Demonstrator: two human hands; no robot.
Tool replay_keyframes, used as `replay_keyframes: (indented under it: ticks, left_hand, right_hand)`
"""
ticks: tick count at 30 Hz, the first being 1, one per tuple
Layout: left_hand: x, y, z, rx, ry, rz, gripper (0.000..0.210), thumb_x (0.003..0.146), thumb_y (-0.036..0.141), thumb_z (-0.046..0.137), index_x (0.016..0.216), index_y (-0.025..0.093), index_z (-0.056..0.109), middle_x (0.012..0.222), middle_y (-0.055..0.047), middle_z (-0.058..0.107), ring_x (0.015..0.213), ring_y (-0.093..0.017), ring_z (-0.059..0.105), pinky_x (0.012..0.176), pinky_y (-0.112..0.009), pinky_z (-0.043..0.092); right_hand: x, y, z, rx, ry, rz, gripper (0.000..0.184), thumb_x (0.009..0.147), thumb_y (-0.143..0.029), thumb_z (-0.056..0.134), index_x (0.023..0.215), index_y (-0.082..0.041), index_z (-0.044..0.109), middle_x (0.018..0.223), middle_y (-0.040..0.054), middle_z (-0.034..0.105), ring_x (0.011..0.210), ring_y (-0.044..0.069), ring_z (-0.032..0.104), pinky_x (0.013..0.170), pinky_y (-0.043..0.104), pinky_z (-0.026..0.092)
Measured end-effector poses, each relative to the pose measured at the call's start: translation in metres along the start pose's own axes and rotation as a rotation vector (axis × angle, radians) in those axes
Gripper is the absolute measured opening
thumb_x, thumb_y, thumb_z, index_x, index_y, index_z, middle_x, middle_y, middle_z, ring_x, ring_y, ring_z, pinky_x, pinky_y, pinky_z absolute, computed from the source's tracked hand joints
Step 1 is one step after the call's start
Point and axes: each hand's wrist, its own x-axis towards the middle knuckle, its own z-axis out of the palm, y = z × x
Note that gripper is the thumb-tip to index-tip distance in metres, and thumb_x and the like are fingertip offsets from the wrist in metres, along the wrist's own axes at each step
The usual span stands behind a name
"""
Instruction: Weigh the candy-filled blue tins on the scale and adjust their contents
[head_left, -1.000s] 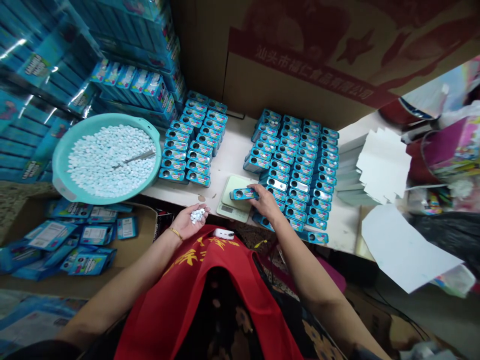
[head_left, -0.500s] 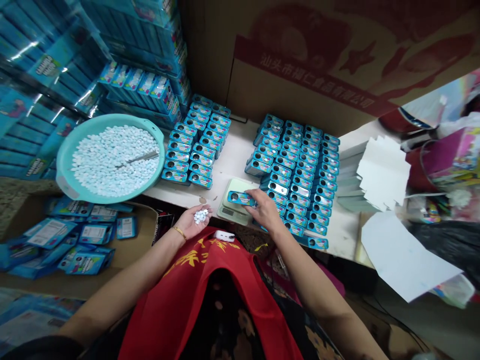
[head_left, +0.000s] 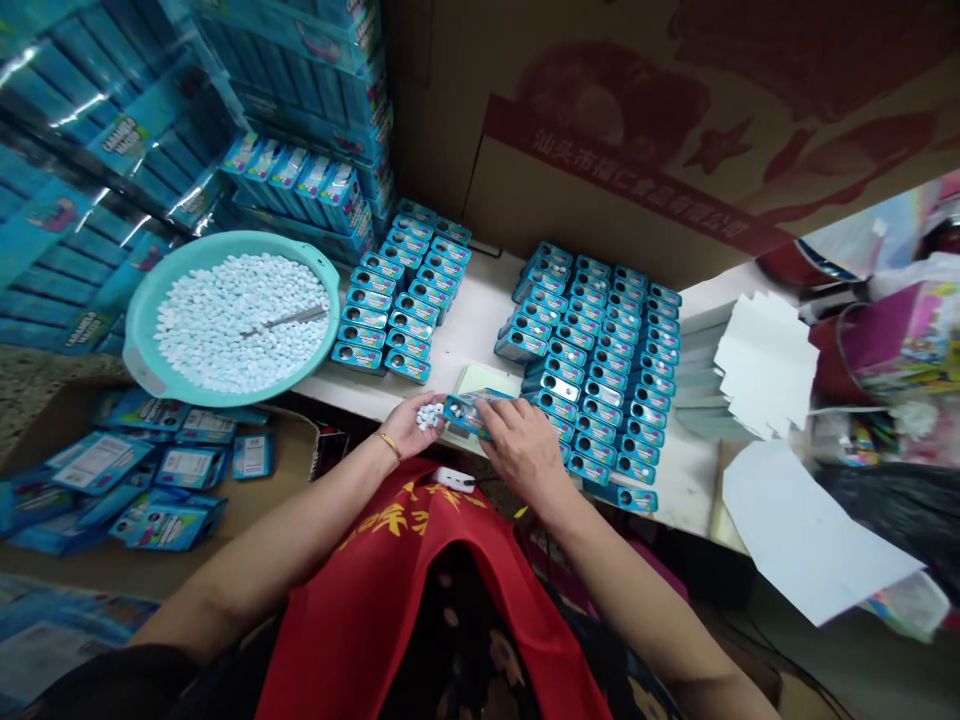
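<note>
Small white candies [head_left: 428, 416] lie heaped in the cupped palm of my left hand [head_left: 405, 430]. My right hand [head_left: 525, 448] grips a small blue candy box [head_left: 463, 411], tipped so its open end points at the left palm. Box and candies meet or nearly meet; I cannot tell whether they touch. Partly covered by the hands and the box is a pale green kitchen scale [head_left: 484, 378] on the white table [head_left: 480, 310]. Rows of blue boxes with round holes stand left [head_left: 367, 318] and right [head_left: 592, 345] of the scale.
A turquoise basin [head_left: 139, 350] holds many white candies and a metal utensil [head_left: 289, 320]. Packed blue cartons [head_left: 315, 80] stack behind it. Below is a cardboard box [head_left: 277, 520] of flat blue packs [head_left: 112, 465]. White card [head_left: 772, 360] stands at right.
My right hand has lifted the blue box off the scale and tipped it leftward. My left hand has come right and up to meet it, still holding candies. The view has shifted slightly.
</note>
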Motion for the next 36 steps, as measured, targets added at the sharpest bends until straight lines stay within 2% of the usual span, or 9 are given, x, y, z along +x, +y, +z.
replay_keyframes:
  ticks: [7, 10, 16, 19, 21, 25, 28, 32, 36]
  left_hand:
    - [0.001, -0.001, 0.003, 0.018, -0.017, -0.027, 0.014, 0.079, 0.017, 0.049, 0.078, 0.008, 0.058, 0.06, -0.007, 0.059, 0.051, -0.012, 0.056, 0.041, -0.019, 0.043]
    - [0.0, 0.001, 0.004, 0.026, -0.024, -0.02, 0.013, 0.079, 0.017, 0.049, 0.077, 0.007, 0.058, 0.062, -0.007, 0.059, 0.052, -0.012, 0.056, 0.041, -0.018, 0.043]
    - [-0.01, 0.007, -0.01, 0.033, 0.019, 0.021, 0.012, 0.079, 0.014, 0.048, 0.076, 0.008, 0.058, 0.067, -0.008, 0.06, 0.053, -0.011, 0.056, 0.042, -0.018, 0.044]
    - [-0.02, 0.006, -0.021, 0.034, 0.051, 0.027, 0.012, 0.08, 0.014, 0.047, 0.076, 0.01, 0.058, 0.066, -0.007, 0.06, 0.052, -0.01, 0.056, 0.043, -0.018, 0.046]
    - [-0.028, 0.003, -0.027, 0.029, 0.069, 0.028, 0.012, 0.08, 0.013, 0.046, 0.077, 0.01, 0.058, 0.066, -0.007, 0.061, 0.053, -0.011, 0.058, 0.046, -0.019, 0.048]
    - [-0.04, -0.008, -0.033, 0.003, 0.1, -0.001, 0.013, 0.08, 0.011, 0.046, 0.081, 0.008, 0.059, 0.076, -0.011, 0.064, 0.07, -0.015, 0.063, 0.061, -0.024, 0.053]
    - [-0.044, -0.017, -0.035, 0.009, 0.051, -0.059, 0.015, 0.08, 0.01, 0.045, 0.084, 0.007, 0.059, 0.081, -0.013, 0.065, 0.077, -0.018, 0.063, 0.068, -0.029, 0.053]
    - [-0.048, -0.026, -0.039, -0.004, 0.007, -0.146, 0.014, 0.081, 0.011, 0.044, 0.08, 0.008, 0.057, 0.07, -0.008, 0.064, 0.064, -0.014, 0.063, 0.062, -0.027, 0.053]
    - [-0.055, -0.029, -0.042, 0.019, 0.044, -0.167, 0.017, 0.084, 0.015, 0.041, 0.073, 0.01, 0.054, 0.064, -0.007, 0.062, 0.059, -0.014, 0.062, 0.058, -0.027, 0.052]
  right_hand:
    - [-0.002, 0.009, 0.014, 0.084, -0.021, 0.048, 0.044, 0.076, -0.024, 0.055, 0.119, -0.016, 0.046, 0.102, 0.0089, 0.056, 0.087, 0.023, 0.045, 0.074, 0.033, 0.037]
    - [-0.005, 0.015, 0.025, 0.208, 0.04, 0.1, 0.043, 0.077, -0.023, 0.053, 0.118, -0.017, 0.045, 0.103, 0.0091, 0.055, 0.092, 0.023, 0.046, 0.078, 0.033, 0.039]
    - [-0.006, 0.044, 0.08, 0.626, 0.237, 0.299, 0.032, 0.077, -0.025, 0.051, 0.107, -0.018, 0.049, 0.1, 0.0073, 0.055, 0.094, 0.02, 0.052, 0.08, 0.034, 0.043]
    - [-0.011, 0.057, 0.102, 0.686, 0.265, 0.356, 0.032, 0.076, -0.028, 0.052, 0.106, -0.017, 0.05, 0.099, 0.0076, 0.056, 0.092, 0.02, 0.054, 0.08, 0.034, 0.044]
    - [-0.016, 0.059, 0.103, 0.655, 0.261, 0.354, 0.036, 0.077, -0.03, 0.054, 0.11, -0.015, 0.049, 0.103, 0.0095, 0.055, 0.095, 0.02, 0.053, 0.082, 0.035, 0.043]
    - [-0.024, 0.034, 0.072, 0.426, 0.234, 0.248, 0.04, 0.081, -0.03, 0.05, 0.118, -0.016, 0.046, 0.119, 0.0121, 0.048, 0.111, 0.024, 0.041, 0.093, 0.042, 0.034]
    - [-0.02, -0.009, 0.049, 0.41, 0.113, 0.003, 0.031, 0.086, -0.025, 0.042, 0.116, -0.017, 0.049, 0.109, 0.0099, 0.053, 0.101, 0.02, 0.045, 0.088, 0.036, 0.037]
    - [-0.007, -0.057, 0.046, 0.393, -0.101, -0.188, 0.024, 0.087, -0.022, 0.04, 0.106, -0.015, 0.052, 0.097, 0.0091, 0.055, 0.088, 0.018, 0.047, 0.078, 0.031, 0.04]
    - [-0.002, -0.066, 0.049, 0.388, -0.163, -0.252, 0.016, 0.087, -0.019, 0.041, 0.097, -0.015, 0.053, 0.092, 0.0075, 0.053, 0.085, 0.017, 0.045, 0.075, 0.029, 0.04]
